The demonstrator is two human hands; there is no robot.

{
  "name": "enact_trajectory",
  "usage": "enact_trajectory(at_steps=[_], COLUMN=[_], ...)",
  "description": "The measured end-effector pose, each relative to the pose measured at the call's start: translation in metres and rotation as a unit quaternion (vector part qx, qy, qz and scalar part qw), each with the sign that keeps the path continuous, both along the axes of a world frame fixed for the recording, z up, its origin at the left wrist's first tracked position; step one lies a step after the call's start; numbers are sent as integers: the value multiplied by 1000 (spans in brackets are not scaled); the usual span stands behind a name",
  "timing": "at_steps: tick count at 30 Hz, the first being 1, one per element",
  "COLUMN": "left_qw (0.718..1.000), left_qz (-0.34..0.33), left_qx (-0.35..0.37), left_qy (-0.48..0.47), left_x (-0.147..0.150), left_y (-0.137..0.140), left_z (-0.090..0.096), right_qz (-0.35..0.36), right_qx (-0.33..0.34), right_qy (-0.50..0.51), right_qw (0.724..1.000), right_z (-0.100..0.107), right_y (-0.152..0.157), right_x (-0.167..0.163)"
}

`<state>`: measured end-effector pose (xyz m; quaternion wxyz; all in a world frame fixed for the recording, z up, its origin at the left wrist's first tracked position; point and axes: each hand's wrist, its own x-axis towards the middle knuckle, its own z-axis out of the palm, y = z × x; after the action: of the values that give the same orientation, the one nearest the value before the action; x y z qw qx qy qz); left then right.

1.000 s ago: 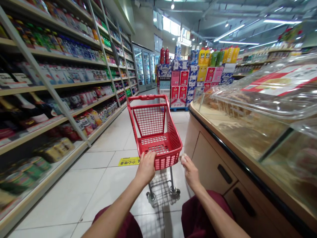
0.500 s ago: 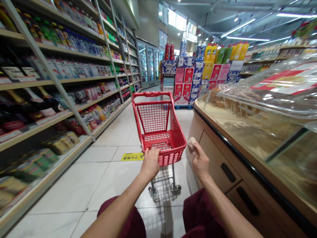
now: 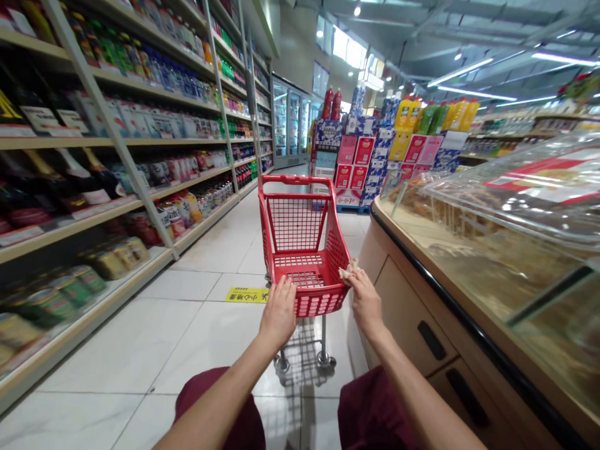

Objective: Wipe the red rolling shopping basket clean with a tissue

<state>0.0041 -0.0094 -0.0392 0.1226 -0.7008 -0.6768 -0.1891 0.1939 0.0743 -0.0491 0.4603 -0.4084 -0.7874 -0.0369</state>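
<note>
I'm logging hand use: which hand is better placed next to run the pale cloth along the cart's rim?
Probably the right hand: it holds the crumpled pale cloth at the near right corner of the red cart. The left hand lies on the near rim, with no cloth showing in it.

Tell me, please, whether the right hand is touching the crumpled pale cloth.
Touching. The head view shows the right hand gripping the crumpled pale cloth, which sticks out beyond the fingertips.
</note>
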Motion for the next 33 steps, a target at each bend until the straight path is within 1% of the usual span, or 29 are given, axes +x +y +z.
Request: enact_trajectory(at_steps=[4,5,7,10,12,15,16,17,19,20,21,22,24,25,26,27,28,31,32,33], left_qw=[1000,1000,1000,1000,999,999,1000,1000,1000,1000,1000,1000,999,999,998,998,998,998,998,998], left_qz=[-7,-13,-11,22,35,16,6,-2,-10,-9,-6,-6,-12,-17,-20,-23,-24,-22,-19,-17], left_qx=[-4,-10,-16,-12,-17,-24,-23,-21,-21,-21,-22,-23,-28,-31,-34,-36,-35,-24,-20,-18], left_qy=[13,15,17,16,16,17,15,14,10,10,11,15,26,33,40,46,51,56,55,53], left_x=[-1,-2,-6,-12,-15,-18,-18,-18,-14,-11,-8,-5,2,4,6,7,8,12,14,15], left_y=[-1,-1,-1,-1,0,0,-1,-1,-2,-3,-3,-4,-4,-4,-5,-5,-5,-5,-5,-5], left_z=[3,5,9,12,13,12,11,11,9,9,8,8,8,7,7,7,6,4,3,2], right_qz=[104,113,91,29,30,63,60,45,-8,-28,-33,-21,32,53,60,49,20,-98,-111,-102], right_qx=[32,34,7,-54,-59,-23,-12,-3,7,9,11,15,28,34,39,39,34,8,5,9], right_qy=[-45,-62,-103,-161,-175,-157,-140,-116,-56,-32,-16,-10,-27,-41,-51,-56,-54,-18,-11,-10], right_qw=[993,991,990,985,982,985,988,992,998,999,999,1000,999,997,996,996,998,995,994,995], right_z=[-6,-5,-1,8,10,5,2,0,-5,-7,-9,-11,-14,-15,-14,-14,-13,-12,-12,-13], right_y=[-15,-19,-21,-15,-7,4,8,10,10,7,2,-5,-17,-20,-20,-17,-13,-2,-3,-6], right_x=[-26,-32,-39,-39,-35,-20,-12,-4,6,5,1,-6,-22,-28,-29,-25,-18,6,8,6])
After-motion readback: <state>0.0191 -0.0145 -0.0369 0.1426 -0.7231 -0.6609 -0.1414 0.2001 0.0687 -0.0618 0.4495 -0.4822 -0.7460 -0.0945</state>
